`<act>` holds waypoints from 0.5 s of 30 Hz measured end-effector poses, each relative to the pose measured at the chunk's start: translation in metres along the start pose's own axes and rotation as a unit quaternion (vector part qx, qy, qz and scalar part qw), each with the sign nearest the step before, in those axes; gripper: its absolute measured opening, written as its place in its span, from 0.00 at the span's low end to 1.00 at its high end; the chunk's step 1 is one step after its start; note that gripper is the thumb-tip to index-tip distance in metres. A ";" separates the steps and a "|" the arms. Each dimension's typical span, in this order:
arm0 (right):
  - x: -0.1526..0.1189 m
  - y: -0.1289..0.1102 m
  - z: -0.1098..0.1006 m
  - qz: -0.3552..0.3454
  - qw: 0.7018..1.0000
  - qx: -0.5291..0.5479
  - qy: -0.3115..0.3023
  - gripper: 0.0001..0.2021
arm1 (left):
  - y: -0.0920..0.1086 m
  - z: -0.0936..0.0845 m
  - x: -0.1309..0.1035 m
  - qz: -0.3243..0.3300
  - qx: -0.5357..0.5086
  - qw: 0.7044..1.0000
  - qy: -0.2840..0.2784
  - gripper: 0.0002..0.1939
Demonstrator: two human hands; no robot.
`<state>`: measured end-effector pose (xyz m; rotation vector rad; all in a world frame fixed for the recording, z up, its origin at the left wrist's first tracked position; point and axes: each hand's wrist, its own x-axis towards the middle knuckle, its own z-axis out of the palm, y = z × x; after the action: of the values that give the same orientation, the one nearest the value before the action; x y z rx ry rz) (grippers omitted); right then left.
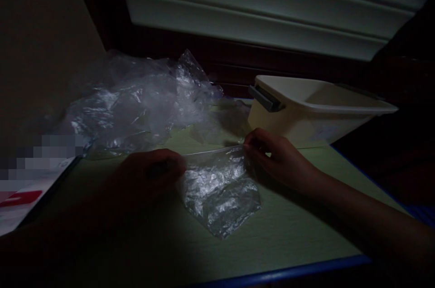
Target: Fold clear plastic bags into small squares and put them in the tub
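Note:
A small clear plastic bag [219, 192] lies crumpled on the pale green table [288, 229] in dim light. My left hand [149, 174] pinches the left end of the bag's top edge. My right hand [277, 158] pinches the right end of the same edge, so the edge is stretched taut between the two hands. The bag's body hangs toward me, flat on the table.
A heap of crumpled clear plastic bags [136, 102] lies at the back left. A cream plastic box [312, 109] with a dark latch stands at the back right. White paper with red print [23, 197] lies at the left. The table's blue edge [288, 272] runs along the front.

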<state>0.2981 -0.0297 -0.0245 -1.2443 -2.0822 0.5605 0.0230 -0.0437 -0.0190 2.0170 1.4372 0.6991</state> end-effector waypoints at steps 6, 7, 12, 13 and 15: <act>0.000 0.006 0.002 0.099 0.980 0.167 -0.053 0.17 | 0.004 -0.004 0.001 -0.021 0.037 0.999 0.017 0.19; 0.001 0.007 0.002 0.116 0.972 0.196 -0.062 0.20 | 0.004 -0.005 0.001 -0.022 0.039 0.999 0.013 0.19; 0.005 0.007 -0.003 0.174 0.944 0.255 -0.115 0.24 | 0.002 -0.005 -0.001 -0.002 0.061 0.998 0.012 0.18; 0.005 0.007 -0.004 0.177 0.942 0.254 -0.126 0.23 | 0.001 -0.005 0.000 -0.002 0.060 0.998 0.011 0.18; 0.005 0.008 -0.006 0.169 0.940 0.257 -0.145 0.22 | 0.000 -0.006 -0.001 -0.001 0.053 0.999 0.009 0.18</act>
<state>0.3052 -0.0211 -0.0236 -1.2557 -1.7677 1.4191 0.0188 -0.0434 -0.0147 2.0940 1.5156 0.6555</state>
